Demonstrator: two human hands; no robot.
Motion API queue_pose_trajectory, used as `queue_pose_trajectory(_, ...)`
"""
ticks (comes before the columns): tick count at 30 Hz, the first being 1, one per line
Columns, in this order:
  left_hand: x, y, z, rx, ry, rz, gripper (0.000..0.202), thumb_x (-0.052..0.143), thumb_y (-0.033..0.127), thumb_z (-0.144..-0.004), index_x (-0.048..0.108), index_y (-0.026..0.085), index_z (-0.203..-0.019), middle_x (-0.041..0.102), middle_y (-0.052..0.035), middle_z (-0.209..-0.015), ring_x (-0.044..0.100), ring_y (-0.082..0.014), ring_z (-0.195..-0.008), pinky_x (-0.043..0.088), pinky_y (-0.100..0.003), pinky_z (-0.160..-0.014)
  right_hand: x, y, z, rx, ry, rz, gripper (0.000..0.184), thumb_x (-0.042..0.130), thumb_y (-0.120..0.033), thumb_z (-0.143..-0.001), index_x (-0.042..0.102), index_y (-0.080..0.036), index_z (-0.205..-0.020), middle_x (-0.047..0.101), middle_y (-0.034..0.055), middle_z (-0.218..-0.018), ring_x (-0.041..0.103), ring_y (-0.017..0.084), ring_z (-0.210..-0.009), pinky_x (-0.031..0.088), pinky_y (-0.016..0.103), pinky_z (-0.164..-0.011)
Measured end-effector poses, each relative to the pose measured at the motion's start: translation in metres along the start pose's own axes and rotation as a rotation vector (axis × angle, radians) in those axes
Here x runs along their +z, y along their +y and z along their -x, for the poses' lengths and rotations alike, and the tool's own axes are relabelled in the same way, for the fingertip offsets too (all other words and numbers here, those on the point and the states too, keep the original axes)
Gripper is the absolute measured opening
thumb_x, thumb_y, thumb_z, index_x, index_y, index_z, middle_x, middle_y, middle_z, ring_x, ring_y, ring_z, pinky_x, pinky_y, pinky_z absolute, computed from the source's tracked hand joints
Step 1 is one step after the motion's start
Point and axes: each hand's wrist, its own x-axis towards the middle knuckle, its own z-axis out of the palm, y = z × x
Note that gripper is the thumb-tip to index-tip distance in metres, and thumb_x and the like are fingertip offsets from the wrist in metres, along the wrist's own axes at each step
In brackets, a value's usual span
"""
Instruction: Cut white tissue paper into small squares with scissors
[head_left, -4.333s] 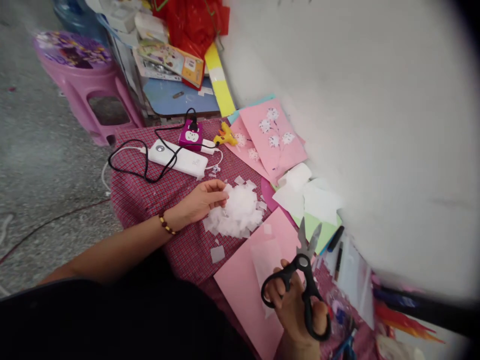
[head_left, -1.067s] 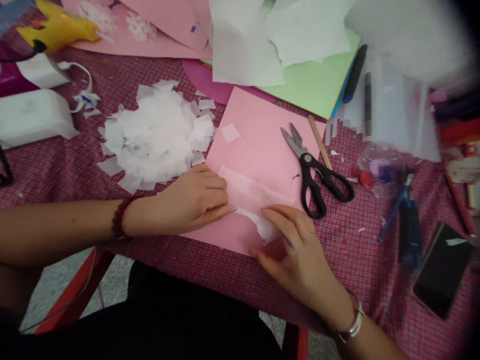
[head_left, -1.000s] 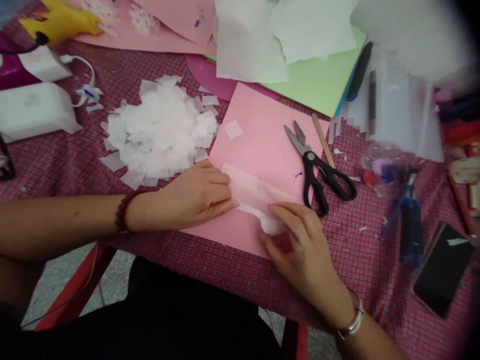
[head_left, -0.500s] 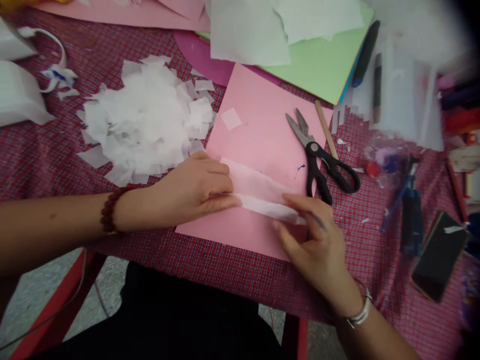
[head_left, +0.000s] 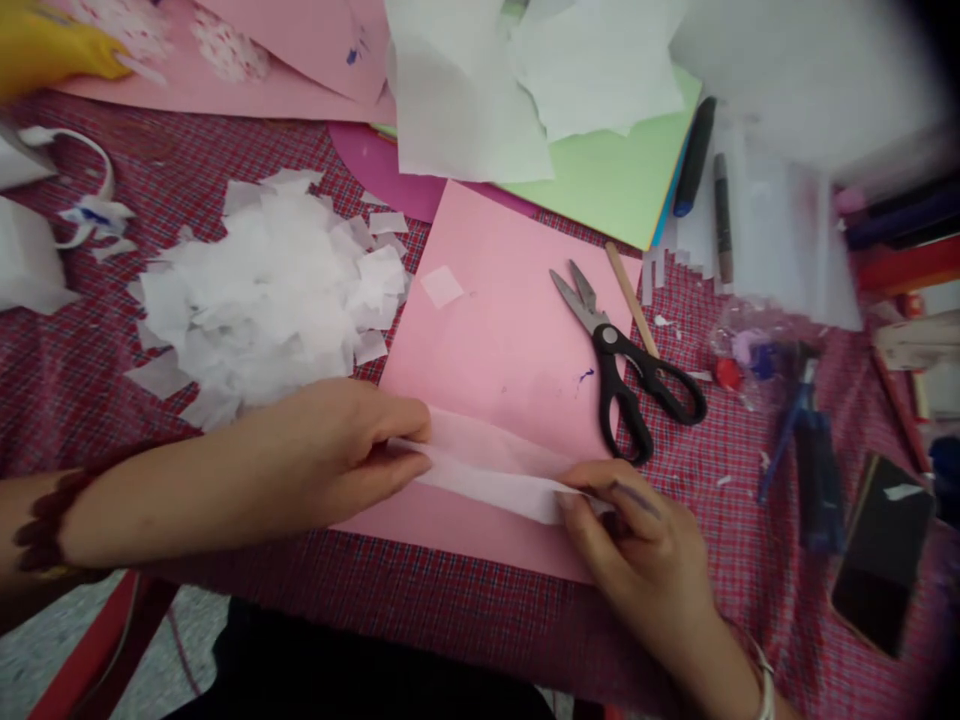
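A strip of thin white tissue paper, folded lengthwise, stretches between my two hands over a pink sheet. My left hand pinches its left end between thumb and fingers. At the other end, my right hand closes thumb and forefinger on the strip. Black-handled scissors lie with blades parted on the right of the pink sheet, beyond my right hand. A single white paper square rests near the sheet's left edge. Left of it is a heap of cut white squares.
White sheets overlap green paper at the back. A wooden stick lies beside the scissors. Markers, a phone and a blue-black tool are on the right. A yellow glue gun is at far left.
My right thumb and forefinger, apart before, have closed on the strip. My left hand has shifted to the strip's left end. The whole view has tilted, so the table appears lower.
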Motion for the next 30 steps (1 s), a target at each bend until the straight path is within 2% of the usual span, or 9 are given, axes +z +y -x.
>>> queue_pose_trajectory(2, 0.0, 0.002, 0.001, -0.04, -0.042, -0.059, 0.025, 0.048, 0.028, -0.092, 0.053, 0.019, -0.068, 0.056, 0.0013, -0.059, 0.051, -0.0141, -0.055, 0.032, -0.027, -0.054, 0.001, 0.0, 0.001, 0.016, -0.015, 0.014, 0.005, 0.057, -0.019, -0.091, 0.062, -0.023, -0.092, 0.068, -0.0009, -0.073, 0.061, 0.014, -0.054, 0.046, 0.025, -0.05)
queue_pose_trajectory(4, 0.002, 0.002, 0.002, -0.044, -0.011, -0.174, 0.027, 0.048, 0.03, -0.092, 0.054, 0.019, -0.069, 0.058, -0.0004, -0.061, 0.054, -0.0167, -0.058, 0.035, -0.029, -0.058, 0.003, 0.0, 0.001, 0.033, -0.028, 0.041, 0.009, 0.059, -0.02, -0.091, 0.062, -0.022, -0.099, 0.07, -0.0002, -0.076, 0.059, 0.013, -0.051, 0.045, 0.025, -0.047)
queue_pose_trajectory(8, 0.006, -0.002, -0.001, 0.046, 0.098, -0.364, 0.026, 0.043, 0.027, -0.095, 0.058, 0.019, -0.076, 0.063, -0.0027, -0.071, 0.056, -0.0201, -0.064, 0.041, -0.036, -0.071, 0.007, 0.001, 0.0, 0.029, -0.033, 0.096, 0.018, 0.059, -0.021, -0.09, 0.062, -0.02, -0.107, 0.069, 0.0015, -0.077, 0.057, 0.014, -0.049, 0.044, 0.025, -0.044)
queue_pose_trajectory(13, 0.009, -0.008, -0.003, 0.101, 0.109, -0.451, 0.028, 0.041, 0.02, -0.094, 0.058, 0.02, -0.072, 0.062, -0.0024, -0.068, 0.054, -0.0199, -0.062, 0.04, -0.036, -0.071, 0.009, 0.0, 0.0, 0.003, -0.043, 0.102, 0.021, 0.057, -0.015, -0.089, 0.06, -0.021, -0.109, 0.068, 0.0015, -0.081, 0.06, 0.014, -0.057, 0.05, 0.026, -0.052)
queue_pose_trajectory(17, 0.011, -0.01, -0.005, 0.107, 0.119, -0.433, 0.029, 0.04, 0.02, -0.094, 0.057, 0.019, -0.071, 0.062, -0.0027, -0.066, 0.053, -0.0199, -0.06, 0.039, -0.036, -0.069, 0.009, 0.001, -0.001, 0.004, -0.04, 0.087, 0.022, 0.056, -0.013, -0.089, 0.059, -0.022, -0.109, 0.067, 0.0017, -0.081, 0.061, 0.015, -0.059, 0.052, 0.027, -0.055)
queue_pose_trajectory(24, 0.011, -0.008, -0.007, 0.119, 0.204, -0.379, 0.034, 0.039, 0.032, -0.097, 0.055, 0.02, -0.071, 0.057, -0.0019, -0.063, 0.049, -0.0192, -0.058, 0.037, -0.036, -0.067, 0.009, 0.001, -0.002, 0.004, -0.018, 0.052, 0.025, 0.057, -0.011, -0.088, 0.057, -0.021, -0.111, 0.066, 0.0019, -0.083, 0.06, 0.015, -0.061, 0.053, 0.027, -0.057)
queue_pose_trajectory(27, 0.008, -0.001, -0.006, 0.121, 0.206, -0.249, 0.027, 0.051, 0.041, -0.093, 0.058, 0.018, -0.079, 0.059, -0.0031, -0.073, 0.052, -0.0194, -0.067, 0.038, -0.034, -0.065, 0.006, 0.0, -0.001, 0.01, -0.03, 0.008, 0.031, 0.057, -0.009, -0.087, 0.055, -0.023, -0.115, 0.064, 0.001, -0.084, 0.059, 0.015, -0.063, 0.052, 0.026, -0.056)
queue_pose_trajectory(30, 0.006, 0.006, -0.003, 0.189, 0.217, -0.081, 0.019, 0.062, 0.032, -0.087, 0.054, 0.018, -0.077, 0.06, -0.0051, -0.086, 0.055, -0.0189, -0.08, 0.042, -0.031, -0.068, 0.002, -0.002, 0.001, -0.051, -0.044, -0.056, 0.048, 0.055, -0.002, -0.083, 0.051, -0.025, -0.125, 0.062, 0.0008, -0.087, 0.06, 0.017, -0.073, 0.052, 0.03, -0.064)
